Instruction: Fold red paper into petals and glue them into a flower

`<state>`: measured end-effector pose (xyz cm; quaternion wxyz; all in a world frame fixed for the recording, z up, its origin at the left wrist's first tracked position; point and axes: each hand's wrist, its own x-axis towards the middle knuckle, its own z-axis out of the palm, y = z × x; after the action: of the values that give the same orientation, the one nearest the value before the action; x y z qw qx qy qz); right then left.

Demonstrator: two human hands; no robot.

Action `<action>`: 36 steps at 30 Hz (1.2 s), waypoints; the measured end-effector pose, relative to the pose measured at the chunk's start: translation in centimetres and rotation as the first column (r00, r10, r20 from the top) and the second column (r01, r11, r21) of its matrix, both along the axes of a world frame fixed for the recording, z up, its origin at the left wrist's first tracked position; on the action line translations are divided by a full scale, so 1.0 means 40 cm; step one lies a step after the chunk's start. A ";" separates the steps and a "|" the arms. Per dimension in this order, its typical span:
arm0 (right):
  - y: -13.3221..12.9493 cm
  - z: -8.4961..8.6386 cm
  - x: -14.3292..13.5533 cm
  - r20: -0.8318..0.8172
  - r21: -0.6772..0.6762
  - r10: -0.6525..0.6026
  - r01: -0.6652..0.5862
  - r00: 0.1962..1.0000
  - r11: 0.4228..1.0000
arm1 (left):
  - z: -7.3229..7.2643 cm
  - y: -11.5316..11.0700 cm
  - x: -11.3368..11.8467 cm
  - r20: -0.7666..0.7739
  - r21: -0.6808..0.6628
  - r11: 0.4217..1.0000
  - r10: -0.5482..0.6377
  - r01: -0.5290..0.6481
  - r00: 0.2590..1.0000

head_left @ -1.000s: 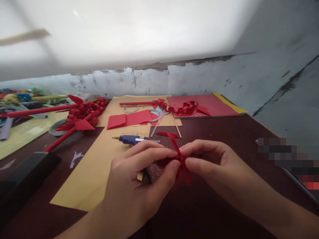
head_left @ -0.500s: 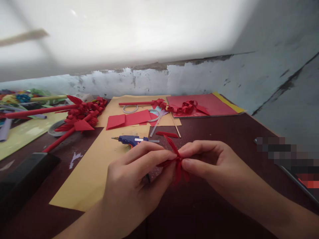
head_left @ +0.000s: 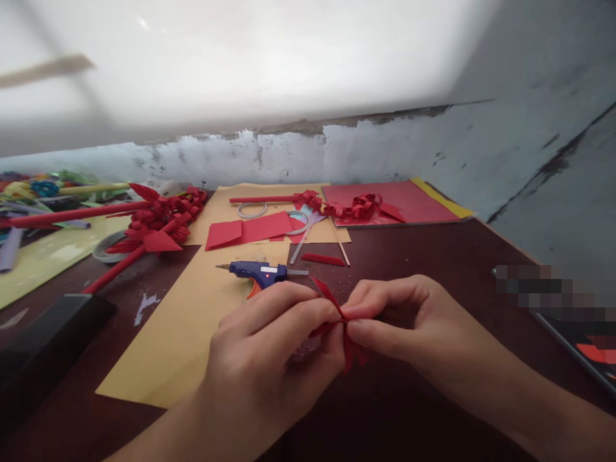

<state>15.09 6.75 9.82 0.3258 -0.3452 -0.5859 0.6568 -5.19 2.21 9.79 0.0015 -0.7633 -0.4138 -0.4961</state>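
Both hands meet over the dark table, pinching one small red paper flower piece (head_left: 355,357) with thin folded petals. My left hand (head_left: 274,350) is closed on it from the left, thumb and fingertips at its middle. From the right, my right hand (head_left: 399,317) pinches the same spot between thumb and index finger. One folded petal points up and left, and others hang below the fingers. Part of the piece is hidden behind the fingertips. Just beyond my left hand lies a blue glue gun (head_left: 257,273) with a glue stick in its back. A folded red paper strip (head_left: 322,259) lies past the fingers.
Yellow paper (head_left: 158,359) covers the table's left middle. Red paper flowers on stems (head_left: 154,224) lie at the left, near a black box-like object (head_left: 52,346). Behind are red paper sheets (head_left: 264,228), tape rolls (head_left: 253,210) and a red folder (head_left: 409,202). A wall closes off the back.
Both hands have come slightly lower and nearer with the red paper piece, and its upper petal has dropped with them. More of the glue gun shows now.
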 end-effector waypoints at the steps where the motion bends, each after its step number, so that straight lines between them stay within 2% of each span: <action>1: -0.001 0.001 0.000 0.005 0.007 -0.001 0.001 1.000 1.000 | 0.001 -0.001 0.001 -0.004 0.002 1.000 0.004 -0.004 1.000; 8: -0.002 -0.006 -0.006 -0.038 -0.014 -0.048 0.047 0.998 0.999 | -0.005 -0.003 0.003 0.002 0.041 0.999 0.019 -0.019 1.000; 17: 0.000 0.005 -0.012 -0.040 -0.051 -0.106 0.104 0.994 0.993 | 0.008 -0.005 0.000 0.103 -0.040 0.997 -0.055 0.059 0.993; 19: 0.007 -0.003 -0.008 -0.029 -0.040 -0.129 0.128 0.991 0.991 | 0.010 -0.008 -0.003 0.151 -0.106 0.994 -0.015 0.031 0.988; 21: 0.016 -0.012 -0.003 -0.013 -0.025 -0.158 0.158 0.987 0.987 | 0.010 -0.006 -0.008 0.227 -0.199 0.979 0.093 -0.048 0.969; 24: 0.025 -0.019 0.001 -0.021 -0.020 -0.165 0.165 0.986 0.986 | 0.011 0.007 -0.018 0.361 -0.366 0.926 0.232 -0.092 0.903; 30: 0.017 -0.015 0.000 -0.019 -0.076 -0.117 0.115 0.993 0.990 | 0.014 0.033 -0.037 0.472 -0.574 0.812 0.225 0.103 0.852; 36: 0.013 -0.016 0.003 -0.037 -0.113 -0.081 0.077 0.996 0.991 | 0.005 0.036 -0.033 0.568 -0.624 0.714 0.135 0.319 0.812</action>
<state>15.21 7.27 9.19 0.3440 -0.3720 -0.5273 0.6821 -6.52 3.64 9.98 -0.4359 -0.5402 -0.5083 -0.5098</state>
